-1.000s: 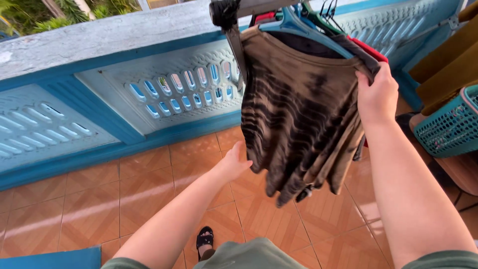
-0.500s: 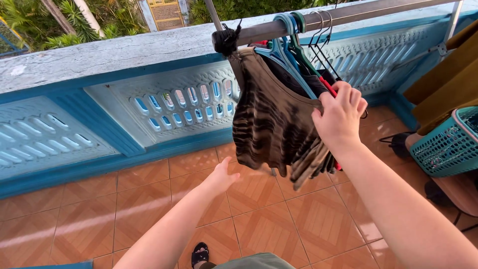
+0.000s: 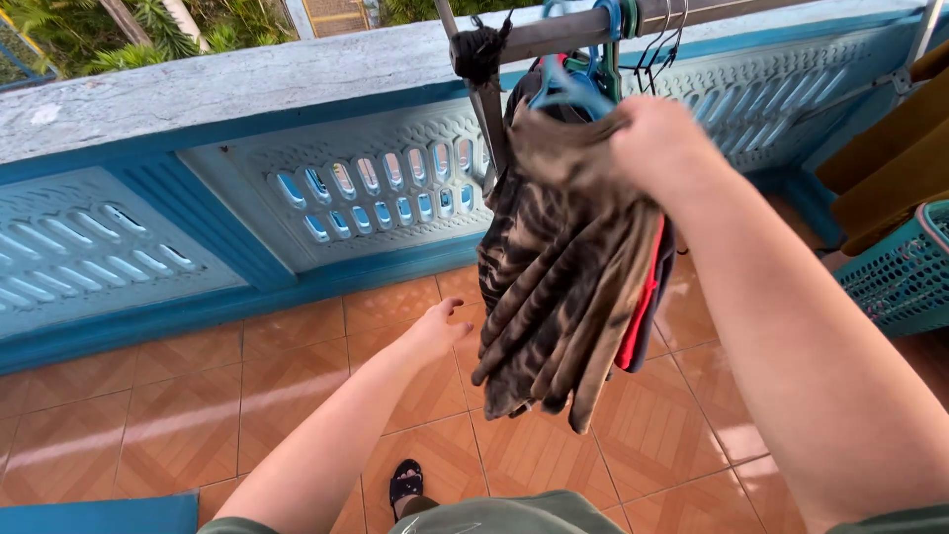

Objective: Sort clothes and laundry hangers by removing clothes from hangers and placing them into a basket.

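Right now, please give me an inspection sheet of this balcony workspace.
Surface: orange floor tiles, shiny.
Job's things: brown striped garment bunched on a blue hanger on the metal rail.
Clutter: teal basket at right; black sandal below.
Hands: right hand grips the garment's top; left hand open, holding nothing.
Cables: nothing seen.
Surroundings: blue balcony wall, plants beyond.

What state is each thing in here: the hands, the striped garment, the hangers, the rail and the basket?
Right hand: closed, gripping the bunched top of the garment.
Left hand: open, fingers loose, holding nothing, just left of the hem.
Brown striped garment: gathered, hanging in folds below the hand.
Blue hanger: hooked on the rail.
Metal rail: level, carrying several hangers.
Red garment: hanging behind the striped one.
Teal basket: upright, contents hidden.
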